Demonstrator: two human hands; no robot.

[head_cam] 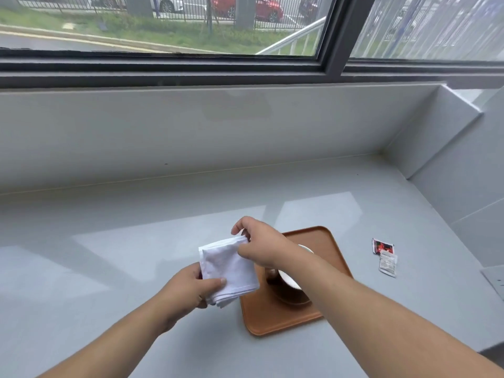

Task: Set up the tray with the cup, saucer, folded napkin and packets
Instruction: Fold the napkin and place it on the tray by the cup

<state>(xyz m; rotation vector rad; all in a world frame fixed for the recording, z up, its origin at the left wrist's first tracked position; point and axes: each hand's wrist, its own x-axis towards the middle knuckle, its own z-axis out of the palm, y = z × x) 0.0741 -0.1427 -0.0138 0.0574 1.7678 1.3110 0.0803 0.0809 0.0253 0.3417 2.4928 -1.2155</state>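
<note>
A white folded napkin (227, 268) is held above the grey counter, just left of the brown tray (272, 320). My left hand (188, 289) pinches its lower left corner. My right hand (259, 242) grips its upper right corner. On the tray stands a cup (289, 282) on a dark saucer (296, 301), both partly hidden by my right forearm. Two packets lie on the counter right of the tray: a red and black one (382, 246) and a pale one (387, 265) just below it.
The counter (109, 268) runs to a low white wall under a window at the back and meets a tiled wall on the right. A flat grey object (495, 282) shows at the right edge.
</note>
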